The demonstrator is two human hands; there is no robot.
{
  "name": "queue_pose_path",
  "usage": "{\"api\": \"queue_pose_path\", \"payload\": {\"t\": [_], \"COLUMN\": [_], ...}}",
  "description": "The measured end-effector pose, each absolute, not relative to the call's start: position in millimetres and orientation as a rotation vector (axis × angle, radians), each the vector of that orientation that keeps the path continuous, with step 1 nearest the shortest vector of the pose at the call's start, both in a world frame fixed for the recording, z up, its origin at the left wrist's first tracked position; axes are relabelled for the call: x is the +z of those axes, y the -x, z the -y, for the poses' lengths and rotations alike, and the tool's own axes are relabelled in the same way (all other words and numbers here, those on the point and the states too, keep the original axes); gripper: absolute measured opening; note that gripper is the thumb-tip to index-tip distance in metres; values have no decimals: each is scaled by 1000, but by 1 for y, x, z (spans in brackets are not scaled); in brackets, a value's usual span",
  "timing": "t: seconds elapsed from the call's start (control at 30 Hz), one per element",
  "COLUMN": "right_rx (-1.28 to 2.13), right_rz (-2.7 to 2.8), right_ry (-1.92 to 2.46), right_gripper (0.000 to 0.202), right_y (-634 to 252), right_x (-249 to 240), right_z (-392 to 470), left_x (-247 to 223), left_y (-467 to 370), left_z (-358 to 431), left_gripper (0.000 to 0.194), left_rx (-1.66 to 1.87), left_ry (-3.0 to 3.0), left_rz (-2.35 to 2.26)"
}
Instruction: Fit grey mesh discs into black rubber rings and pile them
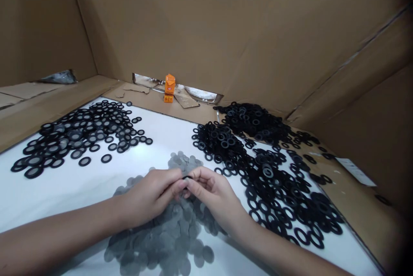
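My left hand (157,189) and my right hand (214,190) meet at mid-view with their fingertips pinched together. Between them is a black rubber ring (186,177), mostly covered by the fingers. Whether a grey disc sits in that ring, I cannot tell. Beneath and around both hands spreads a pile of thin grey mesh discs (171,237). To the right lies a big heap of loose black rings (274,185). Off to the left are many black rings with grey discs inside them (85,132).
A white board (167,127) carries the piles. Tall cardboard walls (193,22) surround it, with slots cut low in the back. An orange carton (169,87) stands behind the board. A white card (355,171) lies at the right, among stray rings.
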State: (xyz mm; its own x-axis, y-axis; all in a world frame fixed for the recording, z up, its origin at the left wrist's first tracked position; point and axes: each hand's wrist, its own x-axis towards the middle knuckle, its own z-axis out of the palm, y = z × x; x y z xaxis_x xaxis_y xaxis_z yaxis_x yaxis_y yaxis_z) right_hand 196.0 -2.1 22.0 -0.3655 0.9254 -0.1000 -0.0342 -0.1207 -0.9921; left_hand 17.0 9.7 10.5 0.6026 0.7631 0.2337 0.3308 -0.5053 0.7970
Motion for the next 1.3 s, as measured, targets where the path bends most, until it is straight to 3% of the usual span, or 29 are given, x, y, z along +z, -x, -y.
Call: {"api": "queue_pose_path", "payload": {"t": [0.57,0.83,1.3], "right_rx": [1591,1631,1589], "right_rz": [1176,1298,1209], "right_ry": [1028,979,891], "right_gripper": [23,18,22], "right_y": [-187,-191,-186], "right_x": [31,32,28], "right_z": [21,16,14], "left_x": [17,33,7], "left_y": [-16,-10,-19], "left_z": [3,1,1], "left_gripper": [33,34,35], "left_rx": [760,776,870], "left_ry": [-1784,-1942,-1720], "left_rz": [-784,-834,-793]}}
